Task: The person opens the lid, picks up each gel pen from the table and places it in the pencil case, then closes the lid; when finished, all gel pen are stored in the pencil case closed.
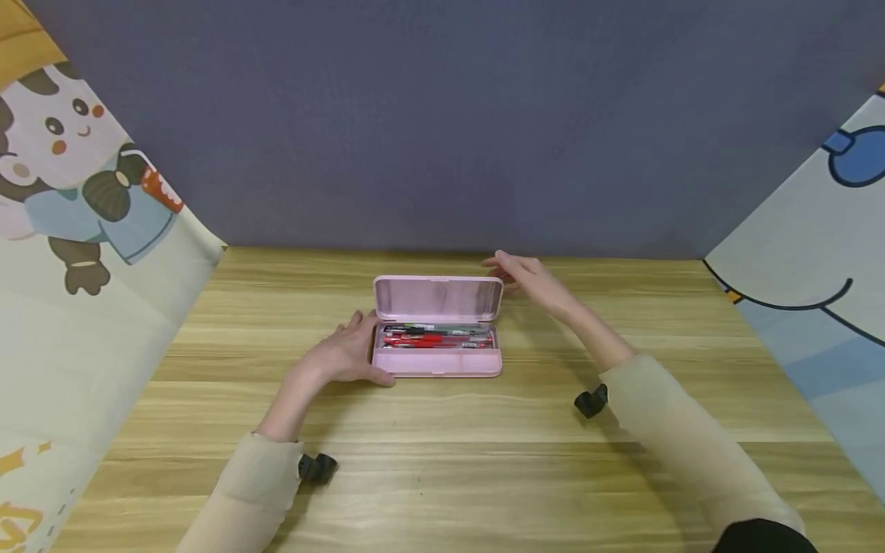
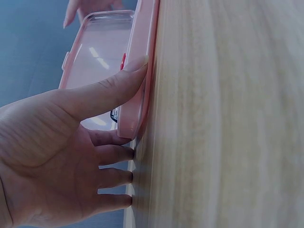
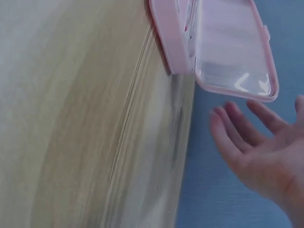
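A pink pencil case point(image 1: 442, 362) lies on the table with its hinged, see-through lid point(image 1: 439, 299) standing up at the back. Several pens point(image 1: 432, 339), some red and some dark, lie in its rear compartment. My left hand point(image 1: 343, 355) grips the left end of the case, its thumb point(image 2: 107, 92) along the front side and the other fingers spread round the end and down to the table. Beside the lid's right edge is my right hand point(image 1: 535, 283), fingers loosely bent and holding nothing. In the right wrist view its fingertips are close to the lid's corner.
The wood-grain table point(image 1: 442, 461) ends at a dark blue-grey panel point(image 1: 442, 138) behind the case. Printed cartoon sheets point(image 1: 76, 253) flank it on both sides. A small black device point(image 1: 316, 468) sits at the left cuff, and another black device point(image 1: 591, 401) at the right.
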A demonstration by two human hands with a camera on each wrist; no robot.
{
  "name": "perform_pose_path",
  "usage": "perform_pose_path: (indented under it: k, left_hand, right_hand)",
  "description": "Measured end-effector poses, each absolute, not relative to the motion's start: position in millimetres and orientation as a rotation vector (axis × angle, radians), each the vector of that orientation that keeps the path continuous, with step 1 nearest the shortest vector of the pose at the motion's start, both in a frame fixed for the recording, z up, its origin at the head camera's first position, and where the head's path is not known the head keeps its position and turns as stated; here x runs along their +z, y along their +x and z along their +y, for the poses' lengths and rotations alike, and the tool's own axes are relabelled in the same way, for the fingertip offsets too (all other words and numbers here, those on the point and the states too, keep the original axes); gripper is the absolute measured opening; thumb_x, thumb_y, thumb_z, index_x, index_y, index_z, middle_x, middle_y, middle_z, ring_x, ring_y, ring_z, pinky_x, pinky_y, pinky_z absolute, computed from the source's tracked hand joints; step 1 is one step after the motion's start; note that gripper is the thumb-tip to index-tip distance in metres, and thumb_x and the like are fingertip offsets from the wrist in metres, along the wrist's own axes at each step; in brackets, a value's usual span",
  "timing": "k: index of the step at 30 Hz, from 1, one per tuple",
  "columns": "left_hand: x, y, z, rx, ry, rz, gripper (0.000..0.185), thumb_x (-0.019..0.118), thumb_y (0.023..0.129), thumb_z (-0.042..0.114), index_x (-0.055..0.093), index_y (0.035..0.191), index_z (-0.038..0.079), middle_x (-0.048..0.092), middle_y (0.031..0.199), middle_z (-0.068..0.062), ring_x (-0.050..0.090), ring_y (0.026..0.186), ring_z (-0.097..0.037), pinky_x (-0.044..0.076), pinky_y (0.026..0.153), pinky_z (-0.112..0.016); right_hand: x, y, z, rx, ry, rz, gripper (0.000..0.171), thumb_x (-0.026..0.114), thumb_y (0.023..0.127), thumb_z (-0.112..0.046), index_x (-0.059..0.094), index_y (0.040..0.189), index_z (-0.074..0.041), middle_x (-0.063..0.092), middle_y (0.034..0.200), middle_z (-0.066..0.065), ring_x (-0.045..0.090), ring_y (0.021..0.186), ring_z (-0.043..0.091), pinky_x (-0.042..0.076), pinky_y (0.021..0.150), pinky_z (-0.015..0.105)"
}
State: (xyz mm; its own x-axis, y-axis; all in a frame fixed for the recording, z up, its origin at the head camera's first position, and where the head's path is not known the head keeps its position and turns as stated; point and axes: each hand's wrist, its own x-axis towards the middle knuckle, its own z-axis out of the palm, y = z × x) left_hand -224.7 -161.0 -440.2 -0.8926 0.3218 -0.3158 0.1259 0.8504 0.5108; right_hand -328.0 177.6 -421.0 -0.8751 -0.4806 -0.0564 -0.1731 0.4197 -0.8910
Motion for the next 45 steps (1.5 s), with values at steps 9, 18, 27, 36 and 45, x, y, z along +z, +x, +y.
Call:
perform_pose_path:
  k: [9, 18, 27, 36, 45]
  left_hand:
    - [-440.1, -224.5, -163.7, 0.686, 0.329, 2.634, 0.117, 0.091, 0.073, 0.039, 0.022, 0.160, 0.002, 0.012, 0.172, -0.024, 0.006, 0.158, -0.051, 0.013, 0.129, -0.068]
    - [-441.4, -221.1, -166.0, 0.684, 0.375, 2.652, 0.126, 0.091, 0.074, 0.040, 0.012, 0.162, -0.001, 0.012, 0.169, -0.031, 0.007, 0.156, -0.055, 0.013, 0.128, -0.068]
    - [-441.3, -214.4, -175.6, 0.602, 0.294, 2.613, 0.134, 0.087, 0.078, 0.050, 0.000, 0.161, -0.007, 0.000, 0.167, -0.038, 0.014, 0.150, -0.063, 0.020, 0.126, -0.069]
    - [-442.8, -208.7, -194.2, 0.728, 0.422, 2.577, 0.128, 0.089, 0.077, 0.044, 0.006, 0.163, 0.000, 0.004, 0.170, -0.032, 0.011, 0.152, -0.062, 0.018, 0.124, -0.073]
    - [-445.6, -198.8, -187.8, 0.680, 0.744, 2.664, 0.112, 0.085, 0.080, 0.047, 0.023, 0.162, 0.002, 0.002, 0.173, -0.024, 0.005, 0.160, -0.047, 0.016, 0.129, -0.064]
  right_hand:
    - [-424.5, -333.2, 172.8, -1.215, -0.450, 2.073, 0.078, 0.028, 0.106, -0.063, 0.038, 0.155, -0.004, 0.055, 0.144, 0.025, 0.074, 0.110, 0.040, 0.029, 0.128, 0.060]
    - [-428.5, -322.9, 175.3, -1.246, -0.592, 1.988, 0.056, 0.041, 0.109, -0.040, 0.058, 0.139, 0.004, 0.056, 0.146, 0.026, 0.063, 0.128, 0.039, 0.044, 0.119, 0.058]
    - [-438.5, -299.1, 173.8, -1.063, -0.818, 2.129, 0.048, 0.066, 0.098, -0.041, 0.061, 0.144, -0.029, 0.053, 0.157, -0.002, 0.043, 0.152, 0.029, 0.031, 0.127, 0.058]
    - [-448.5, -264.5, 159.5, -0.973, -0.974, 2.312, 0.060, 0.082, 0.086, -0.035, 0.063, 0.143, -0.025, 0.052, 0.154, 0.007, 0.045, 0.145, 0.032, 0.038, 0.122, 0.057]
    - [-457.4, -238.7, 147.7, -0.756, -1.134, 2.576, 0.069, 0.086, 0.081, -0.040, 0.062, 0.143, -0.021, 0.053, 0.150, 0.018, 0.052, 0.138, 0.036, 0.047, 0.115, 0.055]
